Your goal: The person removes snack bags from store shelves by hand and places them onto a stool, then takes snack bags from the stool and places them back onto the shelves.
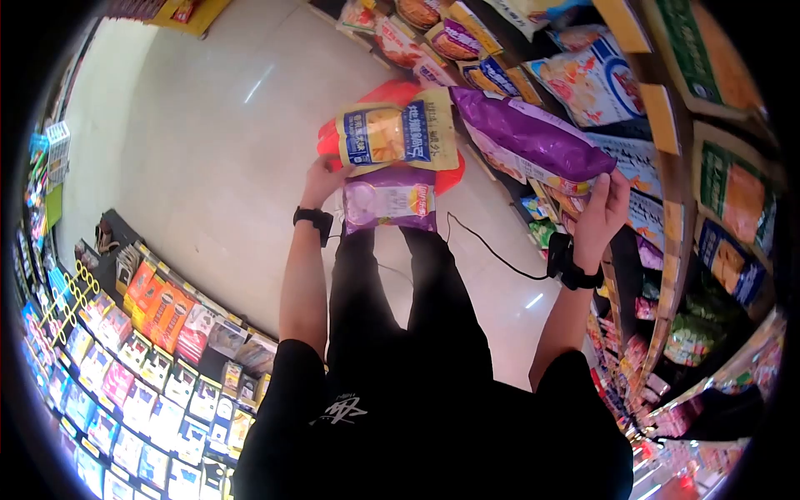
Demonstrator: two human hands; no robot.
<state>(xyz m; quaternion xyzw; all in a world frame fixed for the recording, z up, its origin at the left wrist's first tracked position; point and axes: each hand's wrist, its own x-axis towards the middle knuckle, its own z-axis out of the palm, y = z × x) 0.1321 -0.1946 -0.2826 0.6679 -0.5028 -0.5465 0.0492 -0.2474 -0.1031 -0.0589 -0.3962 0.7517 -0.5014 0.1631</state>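
Note:
My right hand point(602, 218) grips one end of a glossy purple snack bag point(533, 137), which slants in front of the shelf on the right. At the lower left corner of a yellow-and-blue snack bag point(387, 133) is my left hand point(321, 181), its fingers closed on the edge and partly hidden. Just below that bag lies another purple snack bag point(390, 202), close above my legs. Bright red material point(450, 179) shows behind and beside these bags; its full shape is covered.
Shelves on the right hold several snack packs, among them a white-and-blue bag point(592, 79) and a green-and-brown pack point(733, 196). Lower left stands a rack of small boxed goods point(162, 312). A black cable point(492, 247) hangs near my right wrist, above the pale floor point(250, 117).

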